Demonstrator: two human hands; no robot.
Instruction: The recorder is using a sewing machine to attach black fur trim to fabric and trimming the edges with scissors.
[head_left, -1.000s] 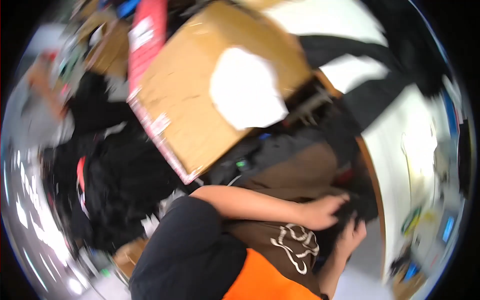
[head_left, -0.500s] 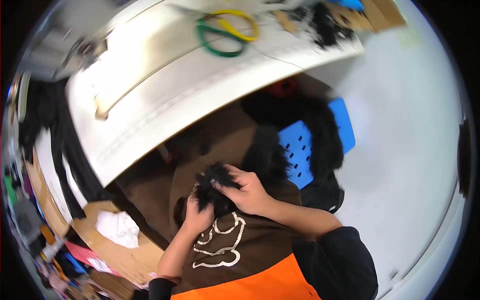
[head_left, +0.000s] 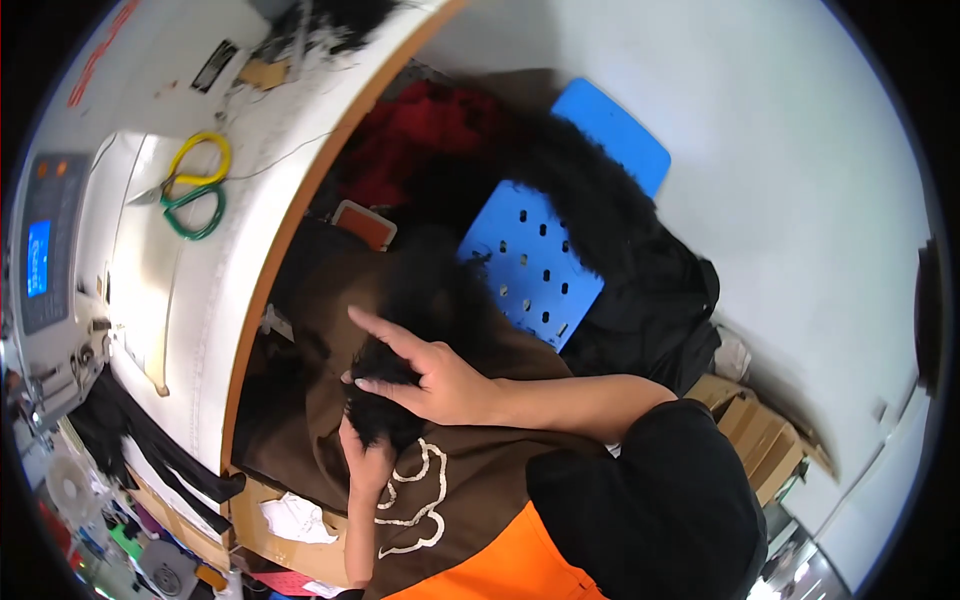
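Observation:
A piece of black fur fabric is bunched in my lap, over the brown apron with its white line drawing and orange lower part. My left hand grips it from below, with the fingers mostly buried in the pile. Across its top lies my right hand, thumb pressed into the fur and index finger stretched out to the left. Just beyond my hands, more black fur shows as a dark blur. Whether it joins the held piece I cannot tell.
On the white sewing table at left lie scissors with one yellow and one green handle. A blue perforated plastic chair bears black fur and dark cloth. Red material sits beyond. Cardboard stands at right.
My view has swung right, so the table shows farther left and the chair more fully. My right hand has shifted over the fur, its index finger now stretched out. Both hands keep the fabric.

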